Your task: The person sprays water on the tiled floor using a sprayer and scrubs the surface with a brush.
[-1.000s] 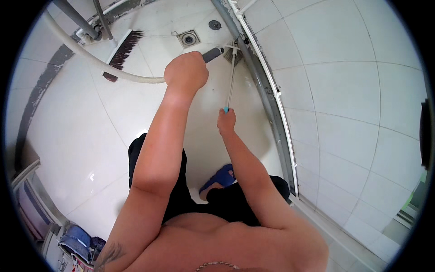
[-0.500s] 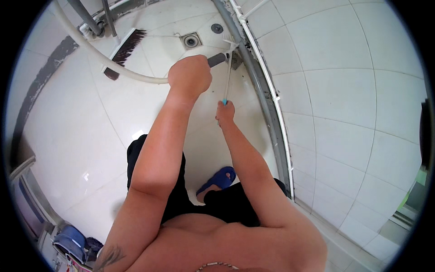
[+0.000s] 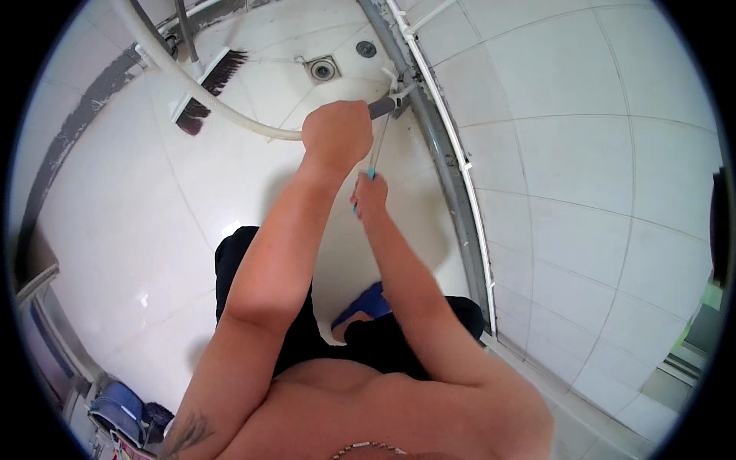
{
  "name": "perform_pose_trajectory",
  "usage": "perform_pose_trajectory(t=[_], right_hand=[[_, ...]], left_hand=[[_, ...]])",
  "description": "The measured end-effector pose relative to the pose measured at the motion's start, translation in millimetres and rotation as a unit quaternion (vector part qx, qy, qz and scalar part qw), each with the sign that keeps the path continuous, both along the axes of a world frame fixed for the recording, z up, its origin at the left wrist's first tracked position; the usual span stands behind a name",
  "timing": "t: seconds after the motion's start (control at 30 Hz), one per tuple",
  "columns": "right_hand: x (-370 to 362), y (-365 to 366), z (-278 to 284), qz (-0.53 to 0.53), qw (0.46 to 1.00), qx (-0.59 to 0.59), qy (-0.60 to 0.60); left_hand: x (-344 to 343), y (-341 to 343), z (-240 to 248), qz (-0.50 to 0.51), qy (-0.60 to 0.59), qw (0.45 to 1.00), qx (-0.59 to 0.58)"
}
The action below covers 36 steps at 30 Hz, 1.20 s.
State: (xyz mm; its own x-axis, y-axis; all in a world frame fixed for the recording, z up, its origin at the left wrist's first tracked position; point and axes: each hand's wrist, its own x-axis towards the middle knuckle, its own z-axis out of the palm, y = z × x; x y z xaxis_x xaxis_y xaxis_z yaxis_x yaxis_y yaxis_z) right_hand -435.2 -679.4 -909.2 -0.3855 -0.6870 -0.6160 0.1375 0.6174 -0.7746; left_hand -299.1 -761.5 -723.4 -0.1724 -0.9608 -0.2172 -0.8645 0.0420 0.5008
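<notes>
My left hand point(image 3: 337, 136) is wrapped round a cream-white hose point(image 3: 230, 113) close to its grey tubular end point(image 3: 382, 106). That end points at the foot of the right wall. Lower and a little to the right, my right hand point(image 3: 369, 195) is closed on the teal handle of a long, thin-shafted brush point(image 3: 379, 146). Its pale head lies by the wall pipe, just beyond the hose end, which partly covers it. Whether water is coming out, I cannot tell.
A dark-bristled floor brush point(image 3: 222, 73) lies at the far left. A square floor drain point(image 3: 323, 70) and a round grey cap point(image 3: 366, 49) are set in the floor. Grey pipe point(image 3: 441, 146) and thin white pipe point(image 3: 466, 165) run along the tiled right wall. A blue slipper point(image 3: 366, 300) is on my foot.
My left hand has shifted right and slightly nearer with the hose, bringing its end closer to the wall pipe. My right hand has moved a little left, tilting the brush shaft.
</notes>
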Motion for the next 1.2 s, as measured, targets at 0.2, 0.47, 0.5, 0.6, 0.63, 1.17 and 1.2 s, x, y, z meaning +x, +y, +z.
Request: perform_pose_trajectory(t=[0.2, 0.47, 0.5, 0.6, 0.63, 1.17, 1.2], right_hand=[[-9, 40, -23, -0.043, 0.995, 0.053, 0.074], [-26, 39, -42, 0.058, 0.969, 0.039, 0.238], [-23, 45, -44, 0.010, 0.980, 0.045, 0.193], [-30, 14, -34, 0.047, 0.975, 0.049, 0.211], [-29, 5, -29, 0.067, 0.972, 0.055, 0.218], [-49, 5, -50, 0.109, 0.867, -0.069, 0.481], [-43, 9, -29, 0.088, 0.931, -0.003, 0.355]], left_hand=[[-1, 5, -3, 0.027, 0.033, 0.996, -0.085], [2, 2, 1, 0.013, 0.018, 1.000, -0.019], [1, 0, 2, 0.018, 0.015, 1.000, -0.006], [-6, 0, -5, 0.012, 0.005, 0.999, -0.042], [-5, 0, -2, 0.015, 0.002, 0.999, -0.040], [-3, 0, -2, -0.008, 0.024, 0.999, -0.029], [0, 1, -6, -0.010, 0.022, 0.999, -0.026]])
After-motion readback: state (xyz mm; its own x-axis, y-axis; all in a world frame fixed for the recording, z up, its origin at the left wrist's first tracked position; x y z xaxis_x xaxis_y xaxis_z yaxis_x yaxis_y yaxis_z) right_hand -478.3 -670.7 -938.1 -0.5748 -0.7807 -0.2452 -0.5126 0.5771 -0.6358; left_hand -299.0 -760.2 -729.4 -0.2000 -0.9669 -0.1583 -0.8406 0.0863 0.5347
